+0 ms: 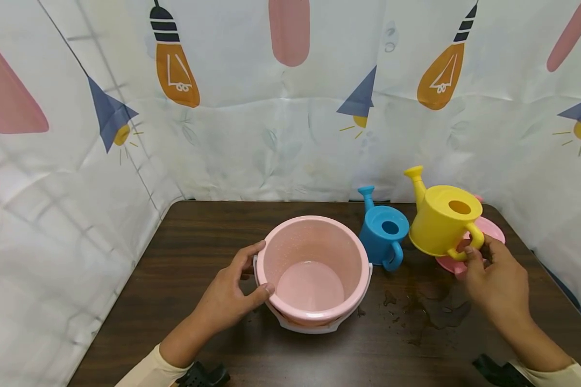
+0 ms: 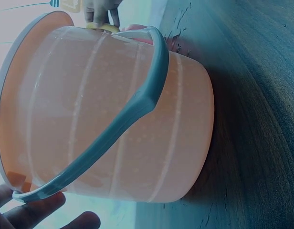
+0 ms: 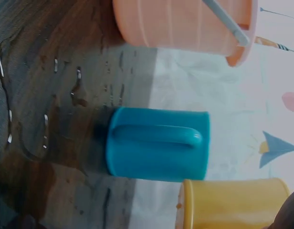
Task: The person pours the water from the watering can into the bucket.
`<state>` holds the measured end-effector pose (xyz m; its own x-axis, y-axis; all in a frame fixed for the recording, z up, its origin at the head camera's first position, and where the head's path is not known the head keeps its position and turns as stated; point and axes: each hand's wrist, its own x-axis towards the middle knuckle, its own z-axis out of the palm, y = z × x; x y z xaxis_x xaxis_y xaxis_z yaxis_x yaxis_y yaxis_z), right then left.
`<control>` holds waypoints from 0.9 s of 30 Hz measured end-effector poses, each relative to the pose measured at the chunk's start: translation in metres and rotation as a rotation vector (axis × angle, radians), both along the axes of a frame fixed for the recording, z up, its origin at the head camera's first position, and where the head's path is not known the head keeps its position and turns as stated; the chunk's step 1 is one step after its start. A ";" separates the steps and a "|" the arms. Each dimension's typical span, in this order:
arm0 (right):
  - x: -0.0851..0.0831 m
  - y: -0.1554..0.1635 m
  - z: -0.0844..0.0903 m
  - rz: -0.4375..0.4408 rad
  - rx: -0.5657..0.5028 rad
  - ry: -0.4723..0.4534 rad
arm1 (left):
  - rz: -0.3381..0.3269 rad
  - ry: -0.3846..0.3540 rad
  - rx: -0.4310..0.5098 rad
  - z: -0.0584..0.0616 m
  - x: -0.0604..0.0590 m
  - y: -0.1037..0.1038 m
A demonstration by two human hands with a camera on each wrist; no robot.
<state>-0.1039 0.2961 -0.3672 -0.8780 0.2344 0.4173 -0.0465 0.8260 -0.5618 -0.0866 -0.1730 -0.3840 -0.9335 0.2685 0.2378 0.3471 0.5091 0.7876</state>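
A pink bucket (image 1: pixel 314 239) with a white handle stands in the middle of the dark wooden table, with a little water in its bottom. My left hand (image 1: pixel 239 287) grips its near-left rim, thumb along the front edge. The left wrist view shows the pink bucket (image 2: pixel 109 119) side-on and its handle (image 2: pixel 132 109) folded down. My right hand (image 1: pixel 494 274) holds the yellow watering can (image 1: pixel 440 217) by its handle, tilted and lifted above a pink can (image 1: pixel 489 231) that lies behind it. A blue watering can (image 1: pixel 382 234) stands between the bucket and the yellow one. The right wrist view shows the blue watering can (image 3: pixel 156 143) and the yellow can's rim (image 3: pixel 228 202).
Spilled water (image 1: pixel 426 309) spreads over the table in front of the cans, and the puddle (image 3: pixel 27 119) also shows in the right wrist view. A patterned curtain (image 1: pixel 290 107) closes in the back and both sides of the table.
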 end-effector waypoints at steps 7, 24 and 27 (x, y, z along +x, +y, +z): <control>0.004 0.006 0.016 -0.001 0.013 -0.020 | 0.002 -0.004 -0.005 0.000 0.000 0.000; 0.014 0.005 0.047 -0.011 0.035 -0.064 | 0.016 -0.027 -0.018 0.002 0.001 0.000; 0.016 0.004 0.051 -0.004 0.031 -0.067 | 0.010 -0.020 -0.012 0.002 0.001 0.000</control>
